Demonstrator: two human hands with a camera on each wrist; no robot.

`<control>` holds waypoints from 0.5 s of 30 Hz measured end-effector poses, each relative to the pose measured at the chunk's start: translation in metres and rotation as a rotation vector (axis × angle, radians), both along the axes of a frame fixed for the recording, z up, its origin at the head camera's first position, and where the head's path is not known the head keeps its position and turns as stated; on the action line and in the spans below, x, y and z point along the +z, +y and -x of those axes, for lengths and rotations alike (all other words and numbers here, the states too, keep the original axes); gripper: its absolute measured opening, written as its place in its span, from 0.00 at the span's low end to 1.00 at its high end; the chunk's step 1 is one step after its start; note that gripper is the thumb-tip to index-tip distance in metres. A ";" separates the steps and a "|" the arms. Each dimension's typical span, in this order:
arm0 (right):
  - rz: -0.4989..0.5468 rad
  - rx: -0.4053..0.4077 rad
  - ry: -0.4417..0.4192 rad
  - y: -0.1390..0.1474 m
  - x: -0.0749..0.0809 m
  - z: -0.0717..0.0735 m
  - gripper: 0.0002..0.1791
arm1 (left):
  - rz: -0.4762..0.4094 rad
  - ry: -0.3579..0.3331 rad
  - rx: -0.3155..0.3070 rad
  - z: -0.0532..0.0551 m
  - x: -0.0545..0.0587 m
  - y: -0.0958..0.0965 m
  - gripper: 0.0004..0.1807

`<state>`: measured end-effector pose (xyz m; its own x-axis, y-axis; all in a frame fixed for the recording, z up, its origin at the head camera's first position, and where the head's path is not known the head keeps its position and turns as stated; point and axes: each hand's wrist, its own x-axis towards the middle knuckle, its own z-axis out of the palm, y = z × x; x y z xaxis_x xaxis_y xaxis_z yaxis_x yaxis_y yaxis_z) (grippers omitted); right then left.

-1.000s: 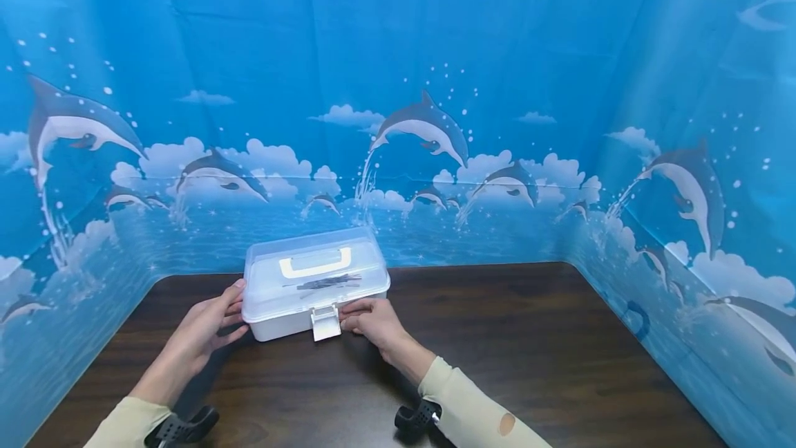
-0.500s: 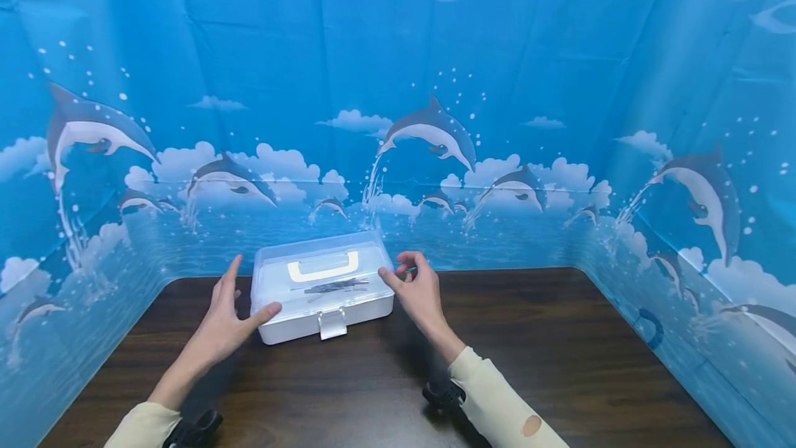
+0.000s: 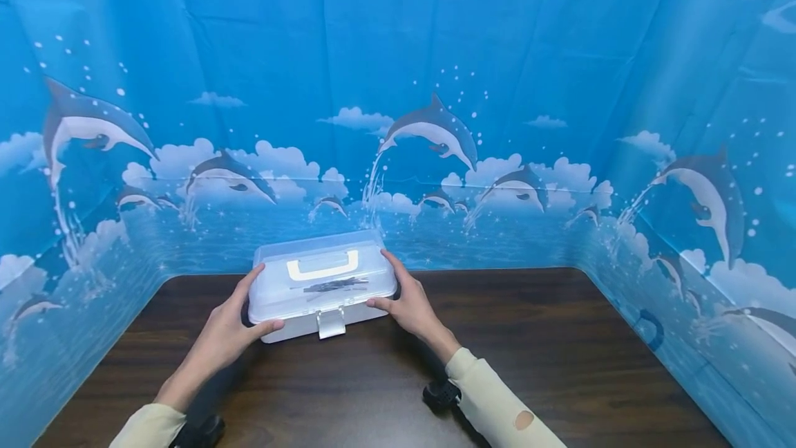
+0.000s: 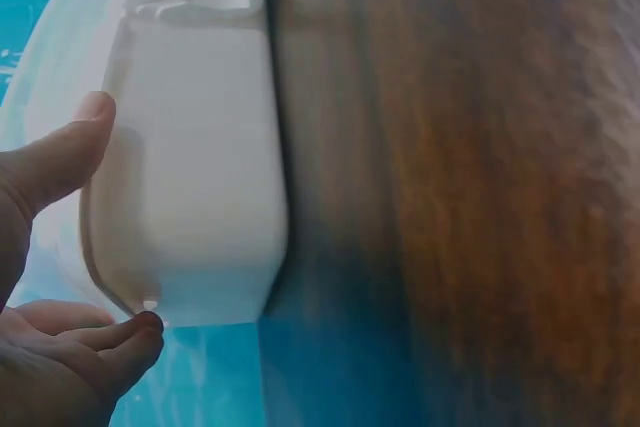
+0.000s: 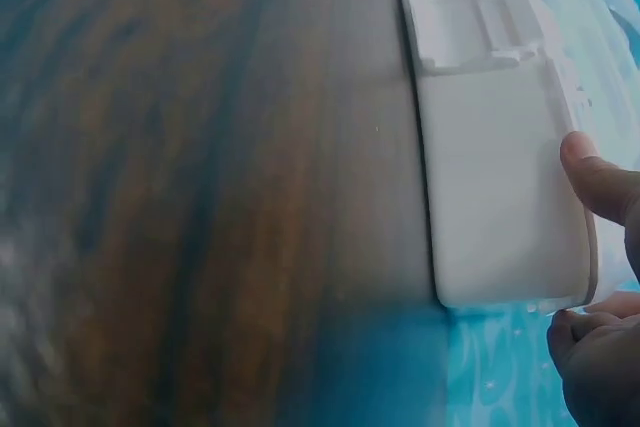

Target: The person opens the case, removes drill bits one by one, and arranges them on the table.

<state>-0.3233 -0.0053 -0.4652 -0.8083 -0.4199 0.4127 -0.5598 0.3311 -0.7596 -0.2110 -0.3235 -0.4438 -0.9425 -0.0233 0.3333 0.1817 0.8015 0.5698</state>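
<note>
A white plastic storage box (image 3: 298,325) with a clear lid (image 3: 273,296) stands on the table, turned slightly. Its white carry handle (image 3: 323,267) lies flat on the lid. Dark, thin pieces (image 3: 336,285) show through the lid. At the front, the latch flap (image 3: 332,323) hangs outward. My left hand (image 3: 225,325) holds the left front corner, thumb on the front and fingertips under the lid's rim at the end. The right hand (image 3: 412,301) holds the opposite corner likewise, its thumb (image 5: 590,172) at the lid's front edge. Some fingers are hidden behind the box ends.
The dark wood-grain table (image 3: 528,358) extends to the right and in front of the box. A blue curtain (image 3: 497,54) printed with dolphins encloses the back and both sides, close behind the box. Black wrist straps (image 3: 441,396) sit on the sleeves.
The right hand has left the area beside the latch and moved to the box's right end. The left hand has shifted its thumb onto the front. The lid remains down.
</note>
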 end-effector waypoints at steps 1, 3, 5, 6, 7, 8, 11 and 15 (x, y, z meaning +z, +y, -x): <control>0.004 -0.003 0.000 0.000 0.001 0.000 0.51 | 0.000 -0.005 0.003 0.000 0.001 -0.001 0.59; 0.013 -0.009 -0.001 0.000 0.001 -0.001 0.50 | 0.002 -0.010 0.009 -0.001 0.003 -0.002 0.59; 0.027 -0.016 -0.006 0.001 0.000 -0.002 0.50 | 0.002 -0.010 0.010 -0.002 0.004 -0.002 0.59; 0.034 -0.021 -0.008 0.002 0.001 -0.003 0.50 | 0.001 -0.007 0.009 -0.003 0.005 -0.002 0.59; 0.038 -0.025 -0.006 0.003 0.001 -0.004 0.49 | -0.002 -0.006 0.008 -0.003 0.006 -0.001 0.59; 0.038 -0.029 0.000 0.004 0.003 -0.004 0.49 | -0.004 -0.005 0.007 -0.004 0.007 -0.001 0.59; 0.034 -0.032 0.038 0.006 0.012 -0.004 0.49 | -0.034 -0.007 -0.002 -0.004 0.014 -0.002 0.58; -0.004 -0.049 0.134 0.011 0.022 -0.005 0.47 | -0.098 -0.033 -0.002 -0.008 0.023 -0.005 0.54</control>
<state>-0.3183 0.0053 -0.4430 -0.7659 -0.3828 0.5166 -0.6389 0.3632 -0.6781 -0.2035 -0.3290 -0.4207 -0.9529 -0.0521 0.2986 0.1637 0.7408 0.6514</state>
